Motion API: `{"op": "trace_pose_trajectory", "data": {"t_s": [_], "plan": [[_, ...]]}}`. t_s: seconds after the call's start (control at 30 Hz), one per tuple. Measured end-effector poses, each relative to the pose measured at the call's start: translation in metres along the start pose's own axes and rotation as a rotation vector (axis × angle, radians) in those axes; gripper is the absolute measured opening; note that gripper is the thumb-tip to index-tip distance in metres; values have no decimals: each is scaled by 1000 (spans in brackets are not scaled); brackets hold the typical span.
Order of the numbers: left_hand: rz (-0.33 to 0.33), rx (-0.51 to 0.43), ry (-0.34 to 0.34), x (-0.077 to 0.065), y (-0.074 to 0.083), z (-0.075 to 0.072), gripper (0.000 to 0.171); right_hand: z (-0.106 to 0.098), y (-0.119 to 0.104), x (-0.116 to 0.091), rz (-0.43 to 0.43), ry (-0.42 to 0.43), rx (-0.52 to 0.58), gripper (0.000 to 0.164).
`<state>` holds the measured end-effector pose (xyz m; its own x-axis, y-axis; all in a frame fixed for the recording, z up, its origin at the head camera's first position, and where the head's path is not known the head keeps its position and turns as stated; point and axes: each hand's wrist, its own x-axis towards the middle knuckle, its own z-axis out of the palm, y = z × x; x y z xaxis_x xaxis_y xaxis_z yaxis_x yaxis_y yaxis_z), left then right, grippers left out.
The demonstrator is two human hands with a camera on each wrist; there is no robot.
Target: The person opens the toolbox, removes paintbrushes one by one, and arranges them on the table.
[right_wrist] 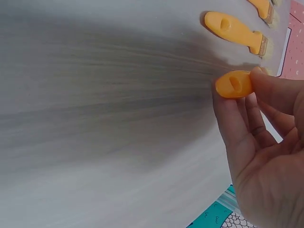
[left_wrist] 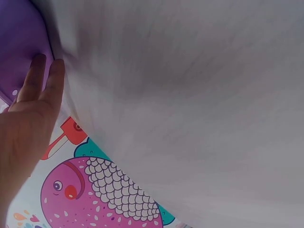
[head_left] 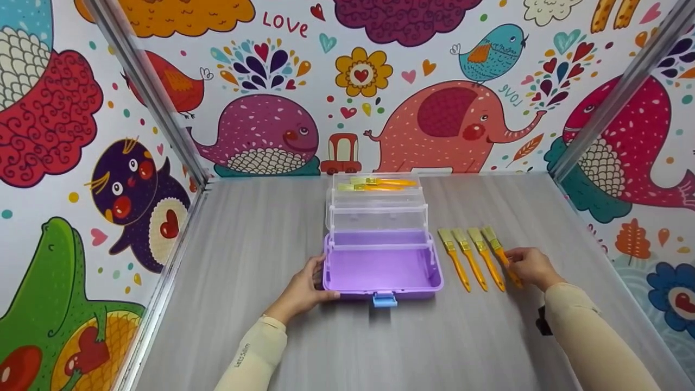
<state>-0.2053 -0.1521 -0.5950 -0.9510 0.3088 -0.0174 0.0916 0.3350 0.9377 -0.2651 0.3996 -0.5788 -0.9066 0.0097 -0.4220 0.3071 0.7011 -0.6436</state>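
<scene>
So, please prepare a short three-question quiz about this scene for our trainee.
1. How many orange-handled flat brushes are to the right of the open purple plastic box, including the held brush?
2. True or false: the light-blue plastic latch is on the box's near side.
3. Complete: the person's ___ hand pinches that brush.

Key: 1. Four. 2. True. 3. The right hand.
</scene>
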Motion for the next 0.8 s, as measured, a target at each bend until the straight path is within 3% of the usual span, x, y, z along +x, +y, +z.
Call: {"op": "trace_pose_trajectory", "data": {"t_s": [0.17, 0.4, 0.8], "plan": [[4, -1, 3, 0, -1, 0, 96, 2, -2, 0, 26, -8, -2, 46], [-17, 8, -4, -1, 1, 0, 95, 7, -6, -2, 18, 81, -100, 44], [-34, -1, -13, -2, 3, -1, 96, 5, -6, -6, 93, 61, -86, 49]]}}
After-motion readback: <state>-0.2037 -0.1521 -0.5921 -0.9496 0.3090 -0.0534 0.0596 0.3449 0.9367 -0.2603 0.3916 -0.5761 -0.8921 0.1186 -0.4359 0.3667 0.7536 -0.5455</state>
